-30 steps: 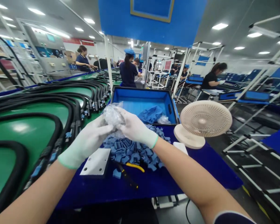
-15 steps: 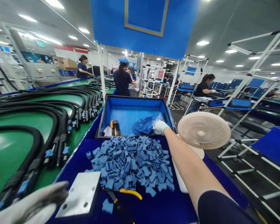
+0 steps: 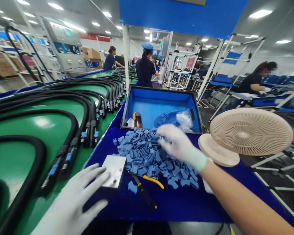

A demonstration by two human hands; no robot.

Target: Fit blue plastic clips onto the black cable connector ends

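My left hand point(image 3: 72, 204) is open by the metal plate point(image 3: 114, 170); I can't tell if my right hand point(image 3: 180, 147) grips the blue foam pieces point(image 3: 149, 156), and a careless sweep could spill them.

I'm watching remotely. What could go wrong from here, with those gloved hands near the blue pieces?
The right hand is over the loose pile of blue foam pieces, so a careless sweep could push some off the blue bench. The yellow-handled pliers lie against the pile and could get dragged along. The left hand is close to the black hose connectors and might snag them.
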